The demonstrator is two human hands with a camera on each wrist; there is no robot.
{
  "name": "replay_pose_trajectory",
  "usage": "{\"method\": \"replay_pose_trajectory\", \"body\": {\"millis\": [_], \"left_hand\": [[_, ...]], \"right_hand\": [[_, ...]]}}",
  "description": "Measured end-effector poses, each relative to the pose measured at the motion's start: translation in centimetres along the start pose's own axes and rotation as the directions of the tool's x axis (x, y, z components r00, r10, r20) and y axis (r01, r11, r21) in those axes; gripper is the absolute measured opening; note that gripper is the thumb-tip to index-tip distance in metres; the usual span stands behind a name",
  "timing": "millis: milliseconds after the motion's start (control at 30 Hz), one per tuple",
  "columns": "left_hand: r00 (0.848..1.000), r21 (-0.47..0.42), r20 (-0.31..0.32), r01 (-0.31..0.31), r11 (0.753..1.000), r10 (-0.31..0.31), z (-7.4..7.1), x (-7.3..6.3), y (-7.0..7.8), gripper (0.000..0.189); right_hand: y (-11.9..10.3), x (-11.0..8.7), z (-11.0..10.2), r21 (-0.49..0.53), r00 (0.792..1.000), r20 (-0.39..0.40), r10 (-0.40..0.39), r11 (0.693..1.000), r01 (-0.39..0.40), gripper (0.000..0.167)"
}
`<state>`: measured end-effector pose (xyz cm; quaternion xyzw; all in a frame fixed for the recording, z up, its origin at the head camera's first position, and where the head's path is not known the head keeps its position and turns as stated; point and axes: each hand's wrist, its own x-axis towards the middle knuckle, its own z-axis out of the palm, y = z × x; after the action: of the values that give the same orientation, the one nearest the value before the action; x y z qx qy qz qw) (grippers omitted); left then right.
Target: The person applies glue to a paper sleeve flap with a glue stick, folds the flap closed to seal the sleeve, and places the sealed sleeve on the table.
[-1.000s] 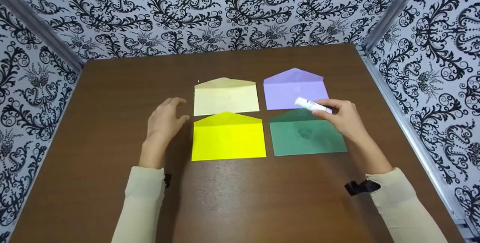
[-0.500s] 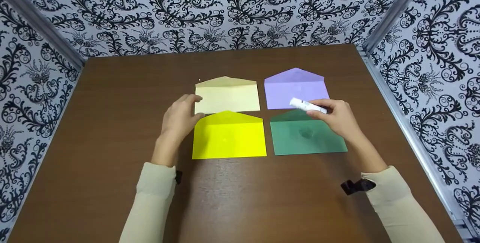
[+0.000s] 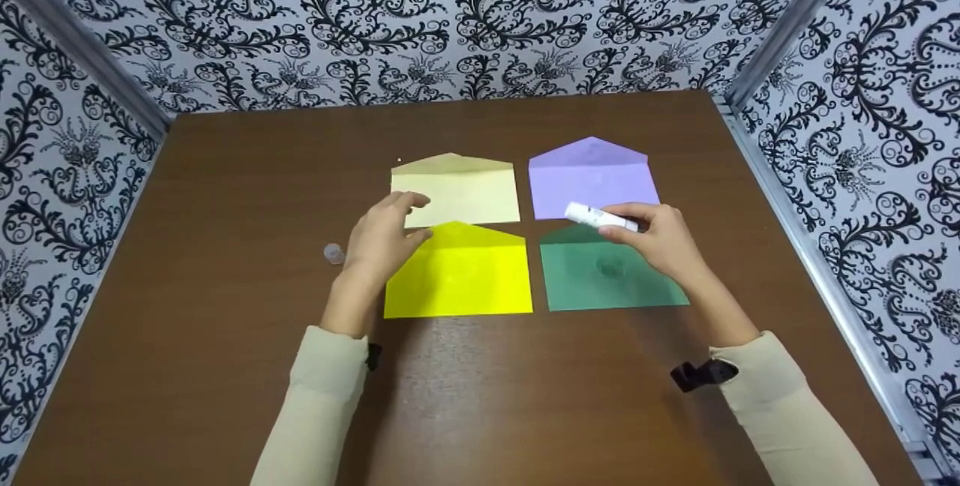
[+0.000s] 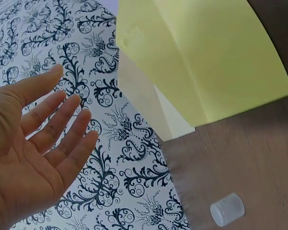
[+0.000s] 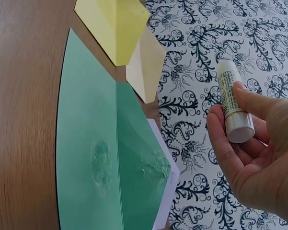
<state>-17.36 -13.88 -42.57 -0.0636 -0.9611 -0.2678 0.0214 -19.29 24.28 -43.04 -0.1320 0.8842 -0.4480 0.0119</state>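
Observation:
My right hand point(image 3: 660, 241) pinches a white glue stick point(image 3: 589, 217) over the green envelope point(image 3: 619, 280). In the right wrist view, smears of glue show on that envelope's body and its raised flap. My left hand point(image 3: 381, 238), fingers loosely bent and holding nothing, hovers over the left side of the yellow envelope point(image 3: 480, 276) and the lower corner of the cream envelope point(image 3: 465, 190). A purple envelope point(image 3: 589, 178) lies behind the green one. All the flaps are unfolded away from me. A small translucent cap point(image 4: 227, 210) lies on the table left of my left hand.
The brown wooden table point(image 3: 465, 403) carries the envelopes in two rows. Walls with black-and-white scroll pattern point(image 3: 420, 28) stand at the back and both sides. A metal rail point(image 3: 817, 253) runs along the right edge.
My left hand has moved right, from beside the envelopes to over the yellow one, and the cap now shows behind it. My right hand has shifted slightly left with the glue stick.

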Motion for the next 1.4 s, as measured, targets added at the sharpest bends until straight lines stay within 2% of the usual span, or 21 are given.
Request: {"method": "replay_pose_trajectory", "body": {"millis": [300, 533, 767, 933, 1033, 1100, 1167, 1267, 1400], "left_hand": [[1.0, -0.026, 0.015, -0.016, 1.0, 0.016, 1.0, 0.0, 1.1, 0.044], [0.999, -0.058, 0.003, -0.037, 0.998, 0.037, 2.0, 0.0, 1.7, 0.044], [0.999, -0.153, 0.008, -0.047, 0.987, 0.049, 3.0, 0.0, 2.0, 0.043], [0.998, -0.268, 0.017, -0.047, 0.962, 0.053, 3.8, 0.0, 2.1, 0.044], [0.998, -0.373, 0.018, -0.043, 0.927, 0.053, 4.1, 0.1, 2.3, 0.044], [0.999, -0.455, 0.022, -0.03, 0.89, 0.045, 4.3, 0.0, 2.4, 0.044], [0.999, -0.538, 0.027, -0.013, 0.843, 0.033, 4.5, 0.0, 2.6, 0.044], [0.999, -0.651, 0.038, 0.012, 0.759, 0.017, 4.9, 0.0, 2.7, 0.044], [0.999, -0.758, 0.043, 0.017, 0.652, 0.024, 5.6, 0.2, 2.9, 0.046]], "right_hand": [[0.1, 0.2, 0.8, 0.019, 0.999, 0.03, 0.018, 1.0, -0.018, 0.035], [0.0, 0.4, 1.3, 0.066, 0.999, 0.043, 0.005, 0.998, -0.008, 0.033], [-0.4, 0.4, 1.9, 0.075, 0.998, 0.057, -0.002, 0.997, -0.002, 0.033], [-0.7, 0.6, 2.5, 0.078, 0.998, 0.061, -0.016, 0.997, 0.011, 0.033], [-0.9, 0.7, 2.9, 0.094, 0.998, 0.058, -0.022, 0.995, 0.017, 0.033], [-1.1, 0.8, 3.2, 0.111, 0.998, 0.055, -0.026, 0.994, 0.02, 0.033], [-1.3, 0.9, 3.5, 0.129, 0.998, 0.054, -0.032, 0.991, 0.025, 0.034], [-1.7, 1.1, 4.0, 0.152, 0.998, 0.049, -0.034, 0.988, 0.026, 0.034], [-2.2, 1.4, 4.6, 0.176, 0.998, 0.043, -0.039, 0.984, 0.031, 0.033]]}}
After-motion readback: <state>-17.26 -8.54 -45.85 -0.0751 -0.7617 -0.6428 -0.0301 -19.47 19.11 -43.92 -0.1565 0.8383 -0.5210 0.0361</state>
